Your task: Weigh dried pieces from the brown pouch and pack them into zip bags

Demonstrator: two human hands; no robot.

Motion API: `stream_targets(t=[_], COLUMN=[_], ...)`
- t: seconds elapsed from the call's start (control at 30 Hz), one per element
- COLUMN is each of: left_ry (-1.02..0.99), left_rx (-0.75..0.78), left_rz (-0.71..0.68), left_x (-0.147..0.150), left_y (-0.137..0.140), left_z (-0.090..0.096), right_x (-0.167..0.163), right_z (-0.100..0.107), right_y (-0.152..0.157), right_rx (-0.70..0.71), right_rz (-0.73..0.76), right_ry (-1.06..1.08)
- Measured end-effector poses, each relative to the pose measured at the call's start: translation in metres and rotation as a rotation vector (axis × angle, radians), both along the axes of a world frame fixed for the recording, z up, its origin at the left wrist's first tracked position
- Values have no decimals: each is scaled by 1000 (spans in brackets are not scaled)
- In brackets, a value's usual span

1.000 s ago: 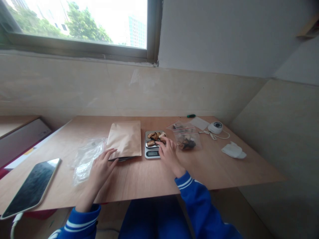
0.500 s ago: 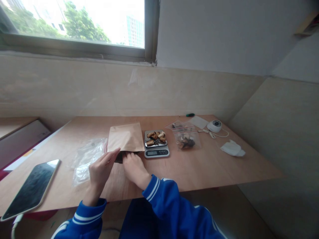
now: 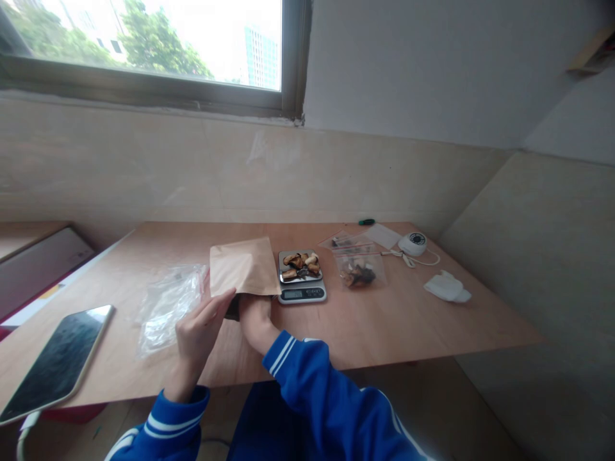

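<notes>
A brown paper bag (image 3: 244,266) lies on the table with its mouth toward me. My left hand (image 3: 202,326) pinches the upper edge of the mouth at its left corner. Into the bag reaches my right hand (image 3: 257,320); its fingers are hidden inside, so what they do cannot be seen. Just right of the bag stands a small digital kitchen scale (image 3: 303,294), with several brown and pale dried mushroom-like pieces (image 3: 300,264) on its metal plate.
Clear plastic bags (image 3: 168,314) lie left of the paper bag, beside a phone (image 3: 60,358) with a cable. Zip bags of dark dried pieces (image 3: 358,272), a white camera-like device (image 3: 412,243), a crumpled tissue (image 3: 446,287) and a green-handled tool (image 3: 366,222) are on the right.
My right hand has gone deeper into the paper bag, up to about the wrist. My left hand keeps hold of the bag's edge.
</notes>
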State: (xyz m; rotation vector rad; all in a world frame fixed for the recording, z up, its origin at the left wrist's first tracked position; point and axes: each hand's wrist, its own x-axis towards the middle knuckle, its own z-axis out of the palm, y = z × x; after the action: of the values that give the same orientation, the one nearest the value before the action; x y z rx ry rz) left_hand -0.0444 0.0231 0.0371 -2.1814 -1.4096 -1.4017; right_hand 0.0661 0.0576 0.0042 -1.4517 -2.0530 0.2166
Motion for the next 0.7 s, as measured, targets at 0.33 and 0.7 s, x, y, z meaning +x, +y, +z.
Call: stream_targets(t=[0.33,0.7], left_ry=[-14,-17], left_rx=[183,188], left_rz=[-88,-91], left_x=[0,3], left_y=[3,-1], left_z=[-8,-4], right_x=[2,5], right_z=[17,18], right_y=[-6,1], right_rx=[22,6], right_rz=[-178,-66], right_ry=[-217,-179])
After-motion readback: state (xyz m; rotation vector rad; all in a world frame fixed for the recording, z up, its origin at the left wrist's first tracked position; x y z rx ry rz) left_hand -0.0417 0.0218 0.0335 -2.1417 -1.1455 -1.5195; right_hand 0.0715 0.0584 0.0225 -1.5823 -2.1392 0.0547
